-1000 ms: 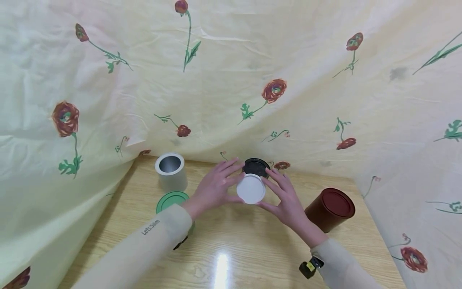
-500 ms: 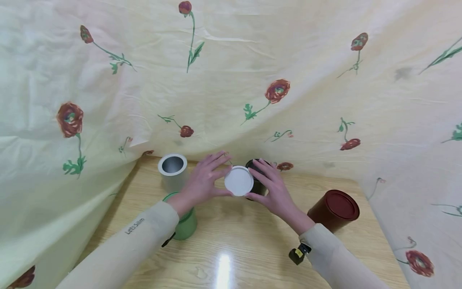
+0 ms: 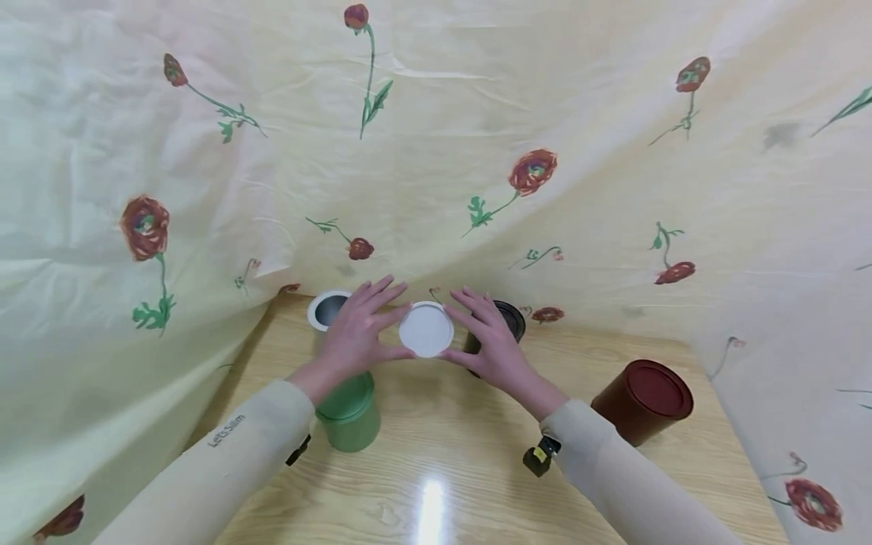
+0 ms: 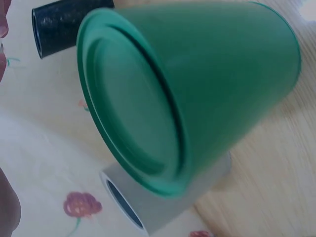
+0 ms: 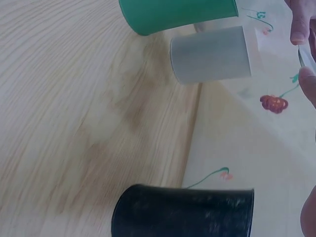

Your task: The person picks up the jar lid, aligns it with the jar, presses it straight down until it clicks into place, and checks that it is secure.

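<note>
A round white lid (image 3: 426,330) is held up over the back of the table, between both hands. My left hand (image 3: 357,329) pinches its left edge with thumb and fingers, and my right hand (image 3: 496,344) pinches the right edge. Just behind the left hand stands a white canister (image 3: 313,313), its top uncovered and its grey inside visible; the hand partly hides it. In the right wrist view this canister (image 5: 212,55) stands upright, and a sliver of the lid (image 5: 307,58) shows between fingertips.
A green lidded canister (image 3: 350,430) stands below the left wrist. Partly behind the right hand is a black canister (image 3: 512,322). To the right stands a dark red lidded canister (image 3: 630,415). Flowered cloth (image 3: 436,189) rises behind the wooden table (image 3: 477,462).
Both hands have carried the white lid leftward and slightly up, from in front of the black canister toward the white one. The head view has shifted slightly.
</note>
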{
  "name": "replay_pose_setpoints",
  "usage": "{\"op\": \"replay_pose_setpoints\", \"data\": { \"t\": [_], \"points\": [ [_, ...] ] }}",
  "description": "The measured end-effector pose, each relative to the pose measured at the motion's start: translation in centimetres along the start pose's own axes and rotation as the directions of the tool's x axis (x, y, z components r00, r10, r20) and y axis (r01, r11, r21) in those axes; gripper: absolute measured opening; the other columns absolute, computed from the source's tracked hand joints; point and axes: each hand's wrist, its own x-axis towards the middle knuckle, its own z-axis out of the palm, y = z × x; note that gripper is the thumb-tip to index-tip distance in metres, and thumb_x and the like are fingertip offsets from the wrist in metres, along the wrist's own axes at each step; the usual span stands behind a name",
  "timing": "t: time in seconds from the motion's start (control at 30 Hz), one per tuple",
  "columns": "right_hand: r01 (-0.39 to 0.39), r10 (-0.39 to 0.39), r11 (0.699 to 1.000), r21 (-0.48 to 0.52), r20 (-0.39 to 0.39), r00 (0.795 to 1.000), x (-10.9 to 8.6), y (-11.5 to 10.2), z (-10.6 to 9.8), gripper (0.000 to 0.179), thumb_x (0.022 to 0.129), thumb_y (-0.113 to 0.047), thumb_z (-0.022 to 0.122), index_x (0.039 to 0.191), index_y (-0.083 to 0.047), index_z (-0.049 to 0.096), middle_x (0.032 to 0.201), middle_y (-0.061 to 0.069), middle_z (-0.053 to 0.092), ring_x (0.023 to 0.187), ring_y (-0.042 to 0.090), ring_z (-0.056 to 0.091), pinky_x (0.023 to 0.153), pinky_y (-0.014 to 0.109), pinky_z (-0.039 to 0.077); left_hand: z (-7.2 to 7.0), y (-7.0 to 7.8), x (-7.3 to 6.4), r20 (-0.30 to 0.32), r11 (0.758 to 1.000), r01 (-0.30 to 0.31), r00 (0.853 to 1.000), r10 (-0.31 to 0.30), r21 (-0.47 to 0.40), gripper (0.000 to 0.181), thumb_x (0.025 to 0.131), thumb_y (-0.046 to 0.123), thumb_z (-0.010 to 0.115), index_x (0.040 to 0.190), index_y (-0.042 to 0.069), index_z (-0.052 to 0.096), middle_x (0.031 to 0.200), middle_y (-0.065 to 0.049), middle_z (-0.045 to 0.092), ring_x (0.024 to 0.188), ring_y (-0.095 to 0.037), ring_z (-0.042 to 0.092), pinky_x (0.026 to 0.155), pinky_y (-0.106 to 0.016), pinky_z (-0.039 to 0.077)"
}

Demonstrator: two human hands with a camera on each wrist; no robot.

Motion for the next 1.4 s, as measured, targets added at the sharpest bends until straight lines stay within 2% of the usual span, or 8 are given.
{"op": "replay_pose_setpoints", "data": {
  "t": [0.23, 0.37, 0.53, 0.83, 0.97, 1.23, 1.4],
  "points": [
    [0.022, -0.022, 0.999, 0.026, 0.006, 1.0, 1.6, -0.1, 1.8, 0.081, 0.068, -0.02, 0.102, 0.14, -0.002, 0.068, 0.153, 0.024, 0.057, 0.147, 0.045, 0.047, 0.125, 0.067, 0.029, -0.7, -1.6, -1.1, 0.008, 0.999, 0.035, 0.999, -0.035, 0.018, 0.082, 0.067, 0.055, 0.099, 0.131, 0.009, 0.078, 0.155, -0.015, 0.06, 0.151, -0.037, 0.046, 0.127, -0.059, 0.032],
    [0.026, -0.027, 0.999, 0.044, 0.029, 0.999, 2.5, -0.3, 2.6, 0.08, 0.07, -0.022, 0.101, 0.14, -0.002, 0.068, 0.154, 0.023, 0.056, 0.148, 0.045, 0.046, 0.123, 0.07, 0.031, -1.2, -2.3, -1.7, 0.012, 0.998, 0.067, 0.998, -0.067, 0.016, 0.082, 0.066, 0.053, 0.1, 0.131, 0.009, 0.078, 0.154, -0.015, 0.059, 0.151, -0.038, 0.047, 0.127, -0.06, 0.032],
    [0.014, -0.02, 0.998, 0.068, 0.084, 0.996, 3.7, -0.4, 3.5, 0.079, 0.073, -0.024, 0.1, 0.142, -0.002, 0.067, 0.156, 0.022, 0.055, 0.151, 0.044, 0.043, 0.125, 0.068, 0.028, -1.9, -2.9, -2.3, 0.046, 0.993, 0.119, 0.992, -0.12, 0.016, 0.081, 0.066, 0.049, 0.101, 0.132, 0.008, 0.077, 0.155, -0.017, 0.059, 0.151, -0.04, 0.045, 0.126, -0.062, 0.032],
    [0.037, -0.042, 0.998, 0.044, 0.128, 0.991, 5.9, -0.6, 5.1, 0.078, 0.074, -0.03, 0.1, 0.141, -0.004, 0.069, 0.158, 0.019, 0.054, 0.152, 0.042, 0.043, 0.124, 0.069, 0.029, -2.5, -4.6, -3.5, 0.052, 0.981, 0.193, 0.98, -0.194, 0.026, 0.082, 0.066, 0.048, 0.101, 0.133, 0.007, 0.076, 0.154, -0.017, 0.059, 0.151, -0.041, 0.045, 0.126, -0.062, 0.031],
    [0.027, -0.034, 0.999, 0.044, 0.163, 0.986, 6.9, -0.9, 5.6, 0.077, 0.076, -0.032, 0.099, 0.142, -0.005, 0.068, 0.16, 0.018, 0.053, 0.154, 0.04, 0.041, 0.126, 0.068, 0.027, -2.9, -5.3, -3.8, 0.058, 0.974, 0.223, 0.973, -0.224, 0.036, 0.081, 0.067, 0.047, 0.1, 0.132, 0.006, 0.076, 0.154, -0.018, 0.059, 0.152, -0.04, 0.044, 0.126, -0.062, 0.031],
    [0.002, -0.016, 0.998, 0.061, 0.223, 0.975, 8.5, -1.0, 6.9, 0.075, 0.079, -0.032, 0.097, 0.143, -0.007, 0.068, 0.162, 0.016, 0.051, 0.156, 0.038, 0.038, 0.128, 0.065, 0.023, -3.2, -6.7, -4.6, 0.044, 0.969, 0.243, 0.969, -0.245, 0.047, 0.078, 0.068, 0.04, 0.102, 0.132, 0.004, 0.076, 0.152, -0.02, 0.061, 0.15, -0.043, 0.046, 0.125, -0.065, 0.032],
    [-0.019, 0.005, 0.999, 0.047, 0.282, 0.959, 9.5, -0.9, 7.8, 0.076, 0.082, -0.036, 0.094, 0.147, -0.008, 0.066, 0.165, 0.015, 0.048, 0.159, 0.036, 0.034, 0.131, 0.063, 0.018, -3.4, -7.6, -5.0, 0.076, 0.96, 0.271, 0.958, -0.276, 0.064, 0.081, 0.069, 0.043, 0.101, 0.135, 0.005, 0.074, 0.153, -0.02, 0.059, 0.151, -0.044, 0.043, 0.126, -0.065, 0.029]
  ]
}}
